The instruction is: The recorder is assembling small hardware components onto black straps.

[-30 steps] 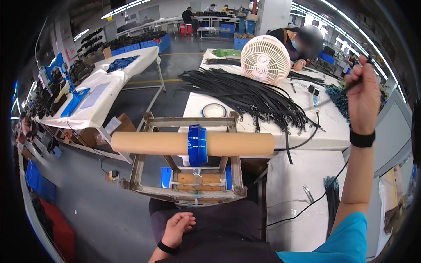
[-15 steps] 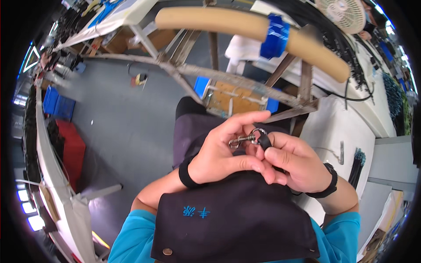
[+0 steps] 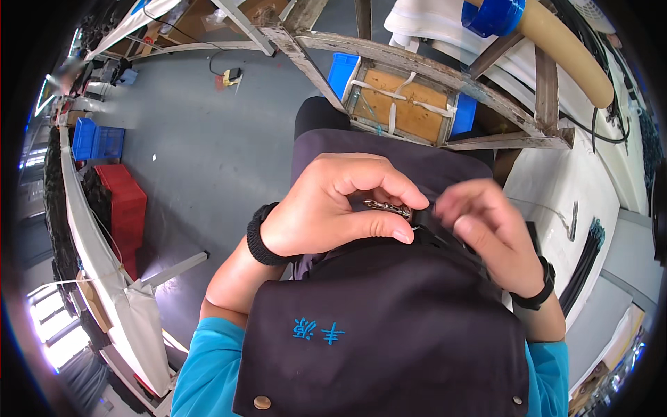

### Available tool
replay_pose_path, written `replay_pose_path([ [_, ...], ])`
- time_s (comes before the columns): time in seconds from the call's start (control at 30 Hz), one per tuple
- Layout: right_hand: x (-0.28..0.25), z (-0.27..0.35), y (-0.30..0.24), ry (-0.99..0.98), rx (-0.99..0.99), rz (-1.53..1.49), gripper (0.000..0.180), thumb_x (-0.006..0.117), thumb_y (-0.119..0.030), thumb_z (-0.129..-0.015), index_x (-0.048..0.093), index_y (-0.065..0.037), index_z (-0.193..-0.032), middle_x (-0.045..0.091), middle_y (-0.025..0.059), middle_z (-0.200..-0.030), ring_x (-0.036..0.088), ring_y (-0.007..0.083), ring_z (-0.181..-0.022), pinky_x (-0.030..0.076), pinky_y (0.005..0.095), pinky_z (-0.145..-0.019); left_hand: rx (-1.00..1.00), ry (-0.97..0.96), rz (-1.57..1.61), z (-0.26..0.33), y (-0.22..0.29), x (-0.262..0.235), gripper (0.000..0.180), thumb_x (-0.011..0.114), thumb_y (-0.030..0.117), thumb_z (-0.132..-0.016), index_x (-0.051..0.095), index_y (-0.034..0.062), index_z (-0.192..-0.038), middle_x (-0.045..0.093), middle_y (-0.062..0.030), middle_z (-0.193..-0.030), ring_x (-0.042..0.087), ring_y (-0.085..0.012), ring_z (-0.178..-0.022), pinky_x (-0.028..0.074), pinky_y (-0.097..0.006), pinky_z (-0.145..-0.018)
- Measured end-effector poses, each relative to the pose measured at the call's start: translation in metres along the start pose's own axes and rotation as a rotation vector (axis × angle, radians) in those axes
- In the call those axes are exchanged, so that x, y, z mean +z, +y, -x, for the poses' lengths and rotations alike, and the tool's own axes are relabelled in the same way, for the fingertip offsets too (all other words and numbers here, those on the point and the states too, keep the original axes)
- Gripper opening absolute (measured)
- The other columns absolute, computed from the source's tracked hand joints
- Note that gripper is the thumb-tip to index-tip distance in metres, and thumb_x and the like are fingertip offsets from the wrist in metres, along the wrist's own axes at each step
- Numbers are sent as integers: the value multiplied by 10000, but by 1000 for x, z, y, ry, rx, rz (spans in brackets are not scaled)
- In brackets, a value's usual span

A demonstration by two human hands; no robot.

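Shiny metal clasp [image 3: 386, 207], matt black strap [image 3: 428, 219], dark matt cloth apron [image 3: 396, 299], teal cloth sleeve [image 3: 208, 368], smooth, matt, cardboard-looking tube [image 3: 571, 57], glossy blue plastic-looking band [image 3: 501, 19], scuffed, rough-looking frame [image 3: 417, 61], smooth grey floor [image 3: 208, 132]

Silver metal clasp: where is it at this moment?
The silver metal clasp is just right of centre in the head view, held in the bare left hand, left of the bare right hand.

Light is bright; panes [image 3: 68, 326] at lower left glare; right hand [image 3: 495, 236] blurs (slightly); edges curve darkly.
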State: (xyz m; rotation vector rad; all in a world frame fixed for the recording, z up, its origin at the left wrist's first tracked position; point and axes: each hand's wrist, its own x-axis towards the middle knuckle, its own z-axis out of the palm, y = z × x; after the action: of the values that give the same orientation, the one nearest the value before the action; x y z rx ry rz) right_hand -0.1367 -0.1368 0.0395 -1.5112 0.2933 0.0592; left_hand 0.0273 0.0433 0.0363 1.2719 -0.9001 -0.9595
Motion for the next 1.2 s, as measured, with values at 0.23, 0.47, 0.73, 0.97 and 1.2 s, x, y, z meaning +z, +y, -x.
replay_pose_path([
  [0.23,15,-15,-12,6,-387,355,436,650,-96,-807,461,14,-1183,531,182,-1156,573,253,-1012,445,334,-873,45,-22,-192,-8,-2,4,283,788,72,-667,673,-3,-915,637,-62,-803,608,-118,-735,489,-240,-656],
  [0.47,24,-14,12,94,-269,192,347,691,-98,-804,512,-4,-1085,643,111,-864,667,203,-837,517,249,-624,-63,-17,-86,-6,-8,1,278,781,67,-681,675,-9,-926,643,-66,-814,617,-125,-732,496,-241,-661],
  [0.73,14,-12,10,224,-398,481,239,735,-42,-720,617,-18,-927,611,76,-750,562,163,-583,414,242,-471,-8,-69,-157,-24,-13,0,262,776,81,-694,676,-12,-918,648,-62,-821,617,-116,-739,499,-246,-664],
  [0.97,3,-14,16,332,-467,342,213,703,-2,-755,621,1,-952,598,56,-735,524,77,-585,364,198,-468,-37,-19,390,-36,-46,-5,485,697,148,-817,487,5,-1230,612,-66,-1013,582,-112,-913,467,-248,-784],
  [1.2,-6,-14,12,435,-419,318,194,684,20,-763,619,12,-947,590,62,-762,522,89,-624,394,195,-539,122,516,-32,-93,-72,23,369,641,124,-862,495,-18,-1170,590,-67,-1063,562,-162,-935,451,-274,-861],
])
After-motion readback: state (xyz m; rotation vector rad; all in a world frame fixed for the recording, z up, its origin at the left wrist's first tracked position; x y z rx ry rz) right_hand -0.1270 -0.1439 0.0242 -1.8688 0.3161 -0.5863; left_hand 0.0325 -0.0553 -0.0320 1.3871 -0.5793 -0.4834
